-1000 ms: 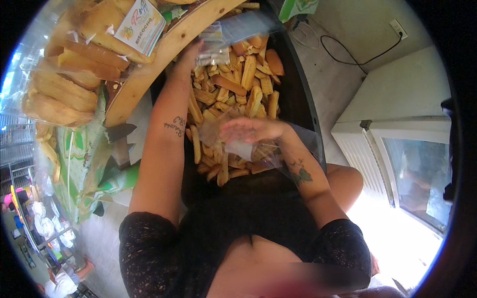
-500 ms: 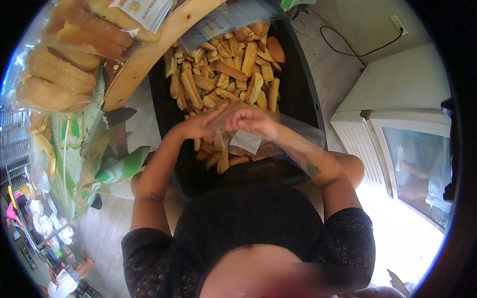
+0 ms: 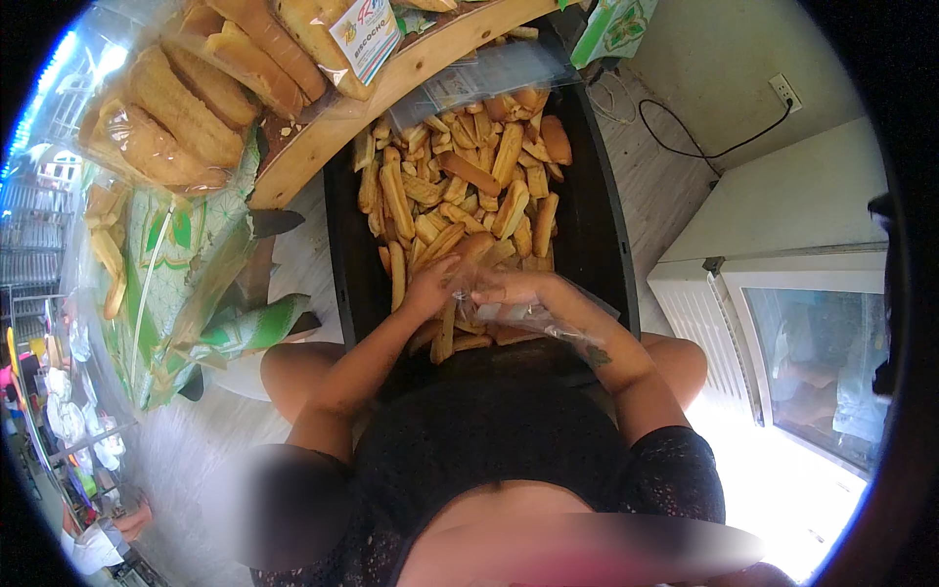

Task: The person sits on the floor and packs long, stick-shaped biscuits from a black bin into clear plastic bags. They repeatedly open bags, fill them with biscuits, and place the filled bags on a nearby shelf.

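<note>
A black tub in front of me is heaped with toasted bread sticks. Over its near part, both my hands meet at a clear plastic bag. My left hand is closed, with a browned bread stick at its fingertips, by the mouth of the bag. My right hand has its fingers curled on the bag, whose loose film trails along my right forearm. A pale label shows through the plastic. The fingertips of both hands are partly covered by film.
At the upper left, a wooden-edged table bears filled clear bags of bread. Flat plastic bags lie across the tub's far end. A green patterned cloth hangs at left. On the right stands a white glass-fronted cabinet.
The whole view has shifted, so the tub sits lower and further right. My hands have drawn closer together, and the bag's film lies more bunched beneath my right hand.
</note>
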The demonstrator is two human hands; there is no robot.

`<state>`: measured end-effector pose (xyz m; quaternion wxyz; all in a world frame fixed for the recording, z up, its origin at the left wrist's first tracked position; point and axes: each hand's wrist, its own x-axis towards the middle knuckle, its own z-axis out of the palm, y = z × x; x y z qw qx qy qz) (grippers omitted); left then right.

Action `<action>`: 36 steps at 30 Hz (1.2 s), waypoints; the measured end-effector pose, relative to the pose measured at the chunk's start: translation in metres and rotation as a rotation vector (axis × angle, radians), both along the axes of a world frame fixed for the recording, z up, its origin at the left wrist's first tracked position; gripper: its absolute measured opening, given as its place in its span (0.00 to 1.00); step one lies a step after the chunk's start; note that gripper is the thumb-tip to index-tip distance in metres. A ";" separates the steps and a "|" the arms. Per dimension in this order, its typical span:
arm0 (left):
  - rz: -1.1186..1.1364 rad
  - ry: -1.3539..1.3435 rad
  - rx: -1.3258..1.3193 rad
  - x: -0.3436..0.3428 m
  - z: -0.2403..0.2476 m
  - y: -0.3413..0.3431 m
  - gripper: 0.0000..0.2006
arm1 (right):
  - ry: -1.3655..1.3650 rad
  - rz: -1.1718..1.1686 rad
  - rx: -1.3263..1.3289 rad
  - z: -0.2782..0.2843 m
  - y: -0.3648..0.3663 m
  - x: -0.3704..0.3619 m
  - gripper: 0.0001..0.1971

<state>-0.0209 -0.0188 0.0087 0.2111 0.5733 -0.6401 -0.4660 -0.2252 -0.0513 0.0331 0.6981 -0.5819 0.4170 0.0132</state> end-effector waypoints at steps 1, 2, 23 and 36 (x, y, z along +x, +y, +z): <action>-0.028 -0.053 -0.020 0.004 0.001 0.002 0.21 | -0.080 0.043 -0.042 0.003 0.000 0.001 0.20; 0.022 0.040 0.045 0.005 0.003 0.004 0.20 | -0.139 0.056 0.027 0.005 -0.002 0.005 0.23; -0.411 1.155 0.830 0.035 0.008 -0.005 0.59 | -0.665 0.659 0.110 0.039 0.001 0.036 0.13; -0.323 0.654 0.913 0.032 0.014 -0.017 0.43 | -0.320 0.081 -0.319 0.036 -0.001 0.035 0.08</action>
